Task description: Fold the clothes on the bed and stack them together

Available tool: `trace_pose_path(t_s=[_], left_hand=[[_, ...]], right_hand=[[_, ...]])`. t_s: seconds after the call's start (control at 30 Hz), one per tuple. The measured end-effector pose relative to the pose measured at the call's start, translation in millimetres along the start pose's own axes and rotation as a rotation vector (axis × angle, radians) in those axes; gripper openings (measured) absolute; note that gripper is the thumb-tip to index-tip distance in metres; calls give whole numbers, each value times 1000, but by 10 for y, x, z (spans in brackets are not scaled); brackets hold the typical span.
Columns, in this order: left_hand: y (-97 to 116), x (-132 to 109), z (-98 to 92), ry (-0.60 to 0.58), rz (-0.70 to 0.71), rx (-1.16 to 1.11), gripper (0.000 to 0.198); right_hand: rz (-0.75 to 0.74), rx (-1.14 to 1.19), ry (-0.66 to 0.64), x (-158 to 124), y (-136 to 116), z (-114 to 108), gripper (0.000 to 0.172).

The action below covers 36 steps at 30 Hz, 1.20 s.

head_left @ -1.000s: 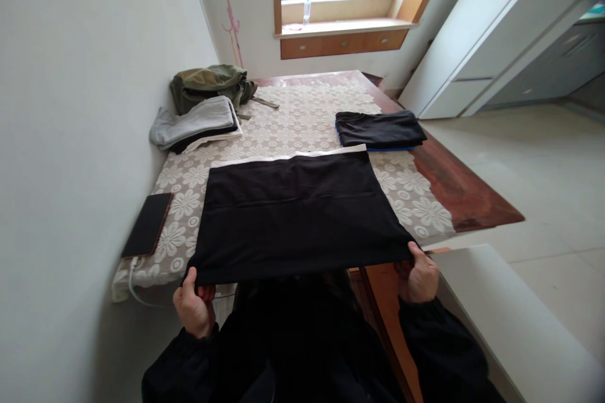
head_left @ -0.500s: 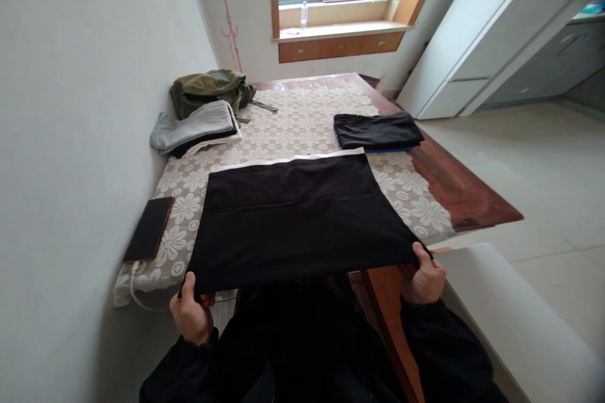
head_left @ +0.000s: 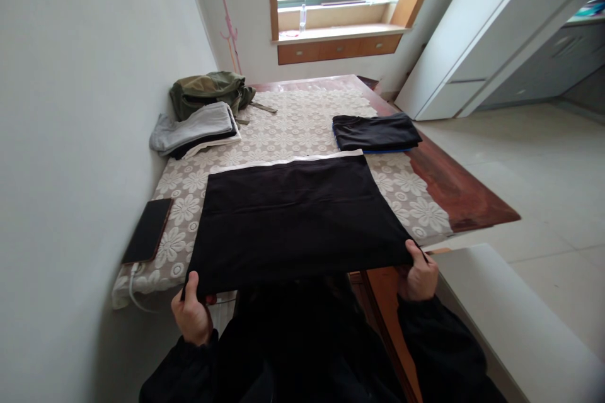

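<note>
A black piece of cloth (head_left: 293, 220) with a white band along its far edge is spread over the near part of the table. Its kind of garment I cannot make out. My left hand (head_left: 193, 315) pinches the near left corner, thumb on top and fingers hidden underneath. At the near right corner, my right hand (head_left: 420, 274) grips the cloth the same way. The near edge is stretched between both hands, just off the table's front edge. Beyond it on the right lies a folded dark garment (head_left: 375, 132) with a blue edge showing below.
A stack of folded clothes (head_left: 198, 129), grey on top, lies at the left wall beside a green backpack (head_left: 208, 91). A dark tablet (head_left: 148, 231) with a white cable rests at the left edge. A lace tablecloth (head_left: 283, 116) covers most of the wooden table (head_left: 466, 195).
My right hand has shifted slightly left and up with its corner of the cloth. My left hand has moved very slightly right; the cloth remains spread.
</note>
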<state>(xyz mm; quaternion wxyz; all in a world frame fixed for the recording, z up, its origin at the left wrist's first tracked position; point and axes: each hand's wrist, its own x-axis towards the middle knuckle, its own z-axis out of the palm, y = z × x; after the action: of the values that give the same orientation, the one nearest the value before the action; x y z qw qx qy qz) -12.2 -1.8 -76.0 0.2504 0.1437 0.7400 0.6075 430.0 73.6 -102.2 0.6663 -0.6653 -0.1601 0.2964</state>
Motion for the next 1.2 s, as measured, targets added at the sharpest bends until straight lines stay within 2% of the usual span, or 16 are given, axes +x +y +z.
trace_pose_path(t_s=[0.13,0.23,0.43,0.7,0.8,0.97,1.2], left_hand=[[106,1,-26,-70,3,87,54],[149,-1,-51,-63,5,92,51],[80,2,-45,41,61,142,50],[187,48,-75,41,123,201,43],[205,14,-42,80,117,167,43],[206,-110,57,82,-27,11,44],[105,-161,125,93,-28,-122,41]], right_hand=[[-10,-73,-79,3,-41,-11,52],[-51,-128,-144,14,-90,-37,50],[-118,-152,-56,47,-61,-43,52],[-84,-174,-112,114,-41,-86,54],[-108,-184,-71,123,-12,-86,58],[-120,-166,-46,100,60,-60,60],[-37,-75,-1,2,12,-9,55]])
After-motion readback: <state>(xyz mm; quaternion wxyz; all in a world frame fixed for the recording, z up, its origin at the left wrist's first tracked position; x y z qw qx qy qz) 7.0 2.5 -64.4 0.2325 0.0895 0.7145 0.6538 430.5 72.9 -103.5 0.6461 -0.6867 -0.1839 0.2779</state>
